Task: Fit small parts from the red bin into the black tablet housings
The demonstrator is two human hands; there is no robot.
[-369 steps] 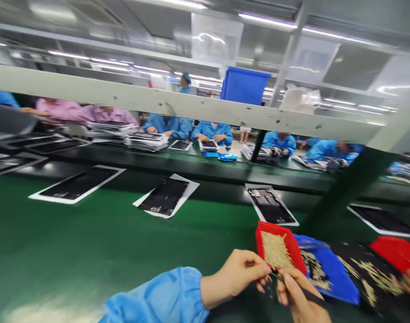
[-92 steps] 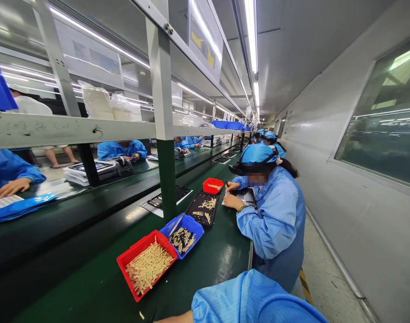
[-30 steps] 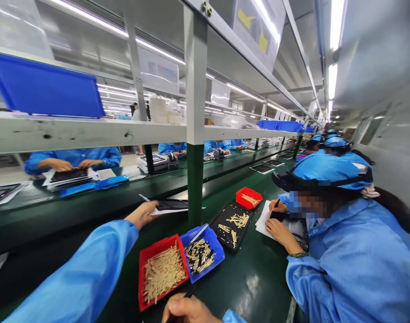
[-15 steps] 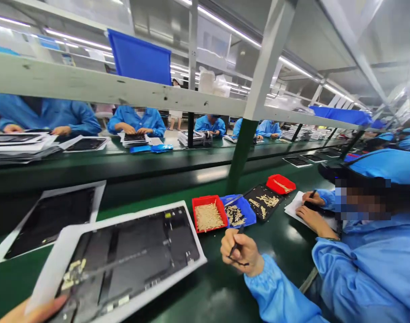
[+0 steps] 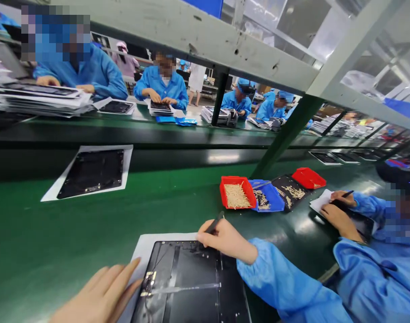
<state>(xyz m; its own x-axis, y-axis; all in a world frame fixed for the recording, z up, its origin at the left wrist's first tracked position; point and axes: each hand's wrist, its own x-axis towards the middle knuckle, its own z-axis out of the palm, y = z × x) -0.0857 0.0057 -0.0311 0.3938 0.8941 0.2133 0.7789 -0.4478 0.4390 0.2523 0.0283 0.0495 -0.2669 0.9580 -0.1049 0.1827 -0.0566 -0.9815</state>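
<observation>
Lying flat now, panel (image 5: 191,287); left hand (image 5: 100,296) grip apart at edge, right hand (image 5: 225,240) clamped on tool (image 5: 214,223).

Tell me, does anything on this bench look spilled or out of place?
Nothing serious. The red tray, blue tray and black tray sit in a tidy row; only the gold parts on the black tray lie in loose scattered clumps.

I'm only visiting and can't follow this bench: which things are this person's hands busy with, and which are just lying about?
In use: left hand flat on the white edge of the dark panel; right hand gripping a black tool at its top edge.
Lying about: red tray of pale strips, blue tray beside it, second panel farther up the green belt.
</observation>
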